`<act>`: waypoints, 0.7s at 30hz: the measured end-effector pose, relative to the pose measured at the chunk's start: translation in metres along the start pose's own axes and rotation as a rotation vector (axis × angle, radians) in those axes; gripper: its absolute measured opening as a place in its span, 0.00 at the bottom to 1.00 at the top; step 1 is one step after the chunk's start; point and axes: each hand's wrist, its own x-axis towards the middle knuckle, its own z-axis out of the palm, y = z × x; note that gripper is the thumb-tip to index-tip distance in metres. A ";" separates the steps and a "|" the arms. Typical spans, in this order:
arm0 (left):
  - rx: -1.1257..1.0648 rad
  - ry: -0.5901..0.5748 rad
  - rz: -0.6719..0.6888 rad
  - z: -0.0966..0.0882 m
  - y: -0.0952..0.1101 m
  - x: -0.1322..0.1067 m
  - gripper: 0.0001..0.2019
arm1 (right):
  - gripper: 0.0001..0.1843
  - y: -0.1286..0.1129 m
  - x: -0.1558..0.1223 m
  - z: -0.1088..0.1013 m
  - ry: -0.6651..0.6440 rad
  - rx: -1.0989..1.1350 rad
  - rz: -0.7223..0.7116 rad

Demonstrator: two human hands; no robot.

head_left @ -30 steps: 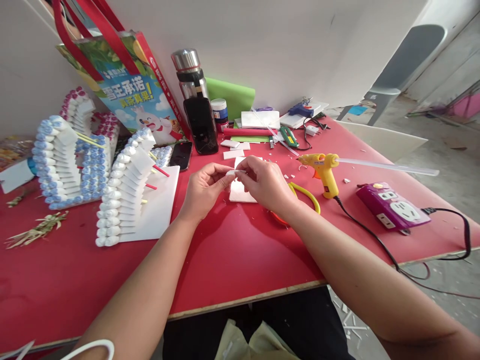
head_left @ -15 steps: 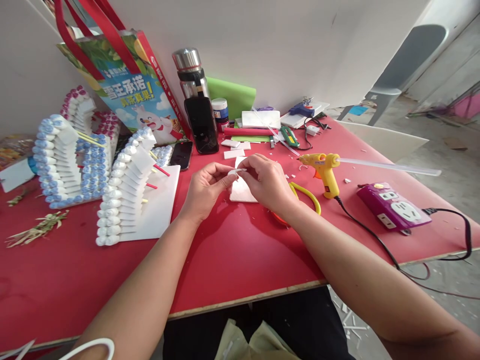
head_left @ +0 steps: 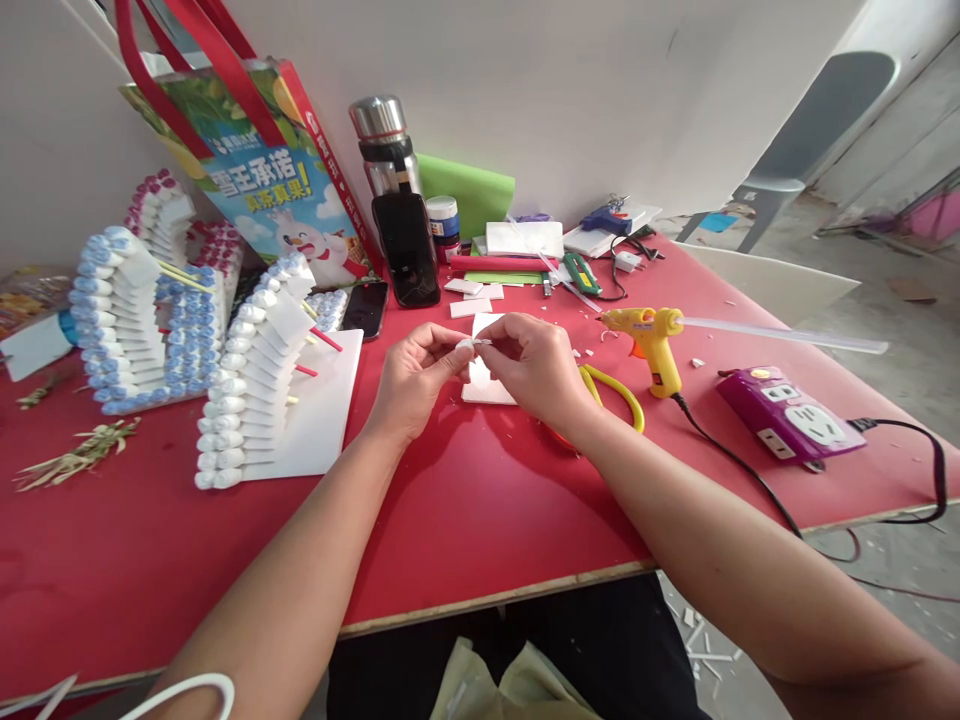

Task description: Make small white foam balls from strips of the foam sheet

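Between the fingertips of both hands is a small white strip (head_left: pixel 472 343), too small to tell whether it is paper or foam. My left hand (head_left: pixel 416 380) pinches its left end, thumb against forefinger. From the other side my right hand (head_left: pixel 536 365) pinches its right end. Under the hands lies a white foam board piece (head_left: pixel 489 390) on the red table (head_left: pixel 465 510), partly covered by my fingers. Yellow-handled scissors (head_left: pixel 619 395) lie beside my right wrist, half hidden by the forearm.
A yellow glue gun (head_left: pixel 652 345) with a long glue stick stands right, beside a purple power socket (head_left: pixel 795 415). White arched models (head_left: pixel 240 400) with cotton-like tips stand left. Behind are a phone (head_left: pixel 405 250), a steel flask (head_left: pixel 379 130), a green cutter (head_left: pixel 581 272) and a shopping bag (head_left: pixel 262 190).
Both hands stay pinched on the white strip, with only slight finger movement. The whole view has shifted a little; the objects on the table stay in place.
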 end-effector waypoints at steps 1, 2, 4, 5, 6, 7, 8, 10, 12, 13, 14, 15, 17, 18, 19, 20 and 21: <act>-0.016 0.015 -0.006 0.000 -0.001 0.000 0.11 | 0.05 0.000 0.000 0.000 -0.008 0.021 -0.006; -0.030 0.031 -0.013 0.001 -0.002 0.000 0.11 | 0.05 0.001 -0.001 0.001 -0.019 0.041 -0.013; -0.050 0.050 -0.026 0.001 -0.003 0.000 0.11 | 0.06 0.002 -0.001 0.002 -0.038 0.080 -0.015; -0.054 0.051 -0.028 0.000 -0.003 0.000 0.11 | 0.06 0.002 -0.002 0.002 -0.046 0.099 -0.009; -0.052 0.048 -0.026 0.000 -0.003 0.001 0.11 | 0.07 0.003 -0.002 0.003 -0.054 0.118 -0.003; -0.039 0.042 -0.021 -0.001 -0.002 0.001 0.12 | 0.07 0.003 -0.002 0.003 -0.064 0.135 0.000; -0.014 0.034 -0.009 -0.002 -0.001 0.001 0.12 | 0.07 0.003 -0.002 0.003 -0.074 0.150 0.002; 0.081 0.014 0.036 -0.004 0.001 0.000 0.13 | 0.08 0.003 -0.001 0.002 -0.087 0.169 0.003; 0.207 0.002 0.118 -0.006 0.002 -0.001 0.12 | 0.09 0.004 -0.001 0.001 -0.099 0.186 0.010; 0.273 0.003 0.171 -0.007 0.003 -0.001 0.11 | 0.09 0.003 -0.001 0.001 -0.106 0.199 0.016; 0.342 0.008 0.231 -0.007 0.003 -0.002 0.09 | 0.09 0.003 0.000 0.000 -0.118 0.217 0.026; 0.416 0.016 0.294 -0.008 0.003 -0.002 0.08 | 0.10 0.003 -0.001 0.000 -0.132 0.237 0.039; 0.569 0.032 0.415 -0.009 0.003 -0.003 0.06 | 0.10 0.001 -0.002 0.000 -0.161 0.287 0.069; 0.641 0.042 0.466 -0.009 0.003 -0.004 0.05 | 0.11 0.000 -0.003 0.000 -0.170 0.317 0.083; 0.704 0.056 0.508 -0.009 0.003 -0.004 0.04 | 0.12 0.000 -0.004 0.001 -0.173 0.345 0.093; 0.756 0.071 0.539 -0.009 0.003 -0.004 0.04 | 0.12 -0.001 -0.005 0.002 -0.173 0.370 0.102; 0.797 0.087 0.562 -0.009 0.003 -0.004 0.04 | 0.13 -0.001 -0.006 0.003 -0.170 0.393 0.111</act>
